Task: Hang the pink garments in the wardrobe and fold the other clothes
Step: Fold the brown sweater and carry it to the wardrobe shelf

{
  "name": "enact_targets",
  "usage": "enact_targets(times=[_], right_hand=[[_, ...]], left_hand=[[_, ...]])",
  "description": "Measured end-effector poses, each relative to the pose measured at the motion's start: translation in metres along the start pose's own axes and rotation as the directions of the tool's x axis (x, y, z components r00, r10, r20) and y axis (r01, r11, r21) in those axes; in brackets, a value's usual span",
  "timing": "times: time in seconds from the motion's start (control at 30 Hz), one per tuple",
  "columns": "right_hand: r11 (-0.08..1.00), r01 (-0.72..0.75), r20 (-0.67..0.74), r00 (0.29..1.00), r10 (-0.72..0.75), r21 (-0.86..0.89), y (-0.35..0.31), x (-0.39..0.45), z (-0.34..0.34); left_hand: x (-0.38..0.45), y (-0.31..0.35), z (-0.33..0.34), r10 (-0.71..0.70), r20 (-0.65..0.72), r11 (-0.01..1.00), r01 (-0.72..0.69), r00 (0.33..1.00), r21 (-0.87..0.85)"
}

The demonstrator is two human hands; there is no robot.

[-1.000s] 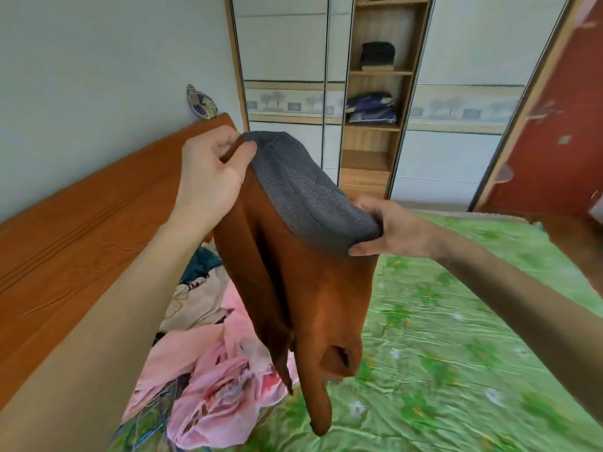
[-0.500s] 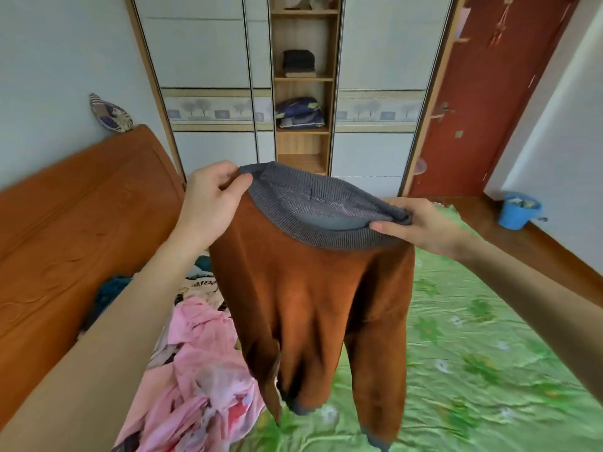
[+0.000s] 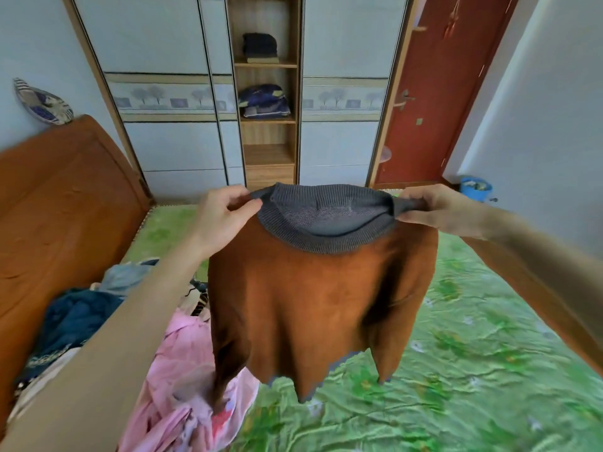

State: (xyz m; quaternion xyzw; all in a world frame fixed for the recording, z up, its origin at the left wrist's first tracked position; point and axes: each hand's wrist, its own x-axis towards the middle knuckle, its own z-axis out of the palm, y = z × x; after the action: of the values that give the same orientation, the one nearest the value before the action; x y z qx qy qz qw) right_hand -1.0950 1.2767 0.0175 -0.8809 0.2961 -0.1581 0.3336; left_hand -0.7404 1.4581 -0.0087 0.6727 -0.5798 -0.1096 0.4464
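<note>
A brown sweater with a grey knitted band hangs spread out in the air over the bed. My left hand pinches the left end of the grey band, and my right hand grips its right end. The sweater's lower edge and sleeves dangle above the green bedsheet. A pink garment lies crumpled on the bed at the lower left, partly behind my left arm. The wardrobe stands at the far wall with its white sliding doors closed.
A pile of other clothes, with a dark blue garment, lies by the wooden headboard on the left. Open wardrobe shelves hold folded items. A red door and a blue bucket are at the right.
My hands have pulled apart and stretched the grey band wide, so the sweater now hangs flat and facing me. The view has swung right, toward the wardrobe and door.
</note>
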Motion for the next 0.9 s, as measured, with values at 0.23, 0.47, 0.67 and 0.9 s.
enact_targets(times=[0.23,0.47,0.67,0.9], right_hand=[[0.962,-0.002,-0.352,0.931,-0.098,-0.274,0.073,-0.027,-0.024],[0.941,-0.129,-0.154,0.985,0.084,-0.313,0.188,-0.063,-0.068],[0.993,-0.056,-0.399,0.917,0.011,-0.102,0.21,-0.041,-0.095],[0.992,0.022,-0.508,0.857,-0.083,-0.124,0.206,-0.044,-0.119]], left_hand=[[0.036,0.015,0.053,-0.009,-0.019,0.999,0.009,1.0,0.039],[0.054,0.046,0.152,-0.044,-0.171,0.992,0.064,0.984,0.111],[0.074,0.066,0.189,-0.099,-0.293,0.982,0.141,0.951,0.127],[0.085,0.073,0.206,-0.217,-0.155,0.958,0.24,0.964,0.155]])
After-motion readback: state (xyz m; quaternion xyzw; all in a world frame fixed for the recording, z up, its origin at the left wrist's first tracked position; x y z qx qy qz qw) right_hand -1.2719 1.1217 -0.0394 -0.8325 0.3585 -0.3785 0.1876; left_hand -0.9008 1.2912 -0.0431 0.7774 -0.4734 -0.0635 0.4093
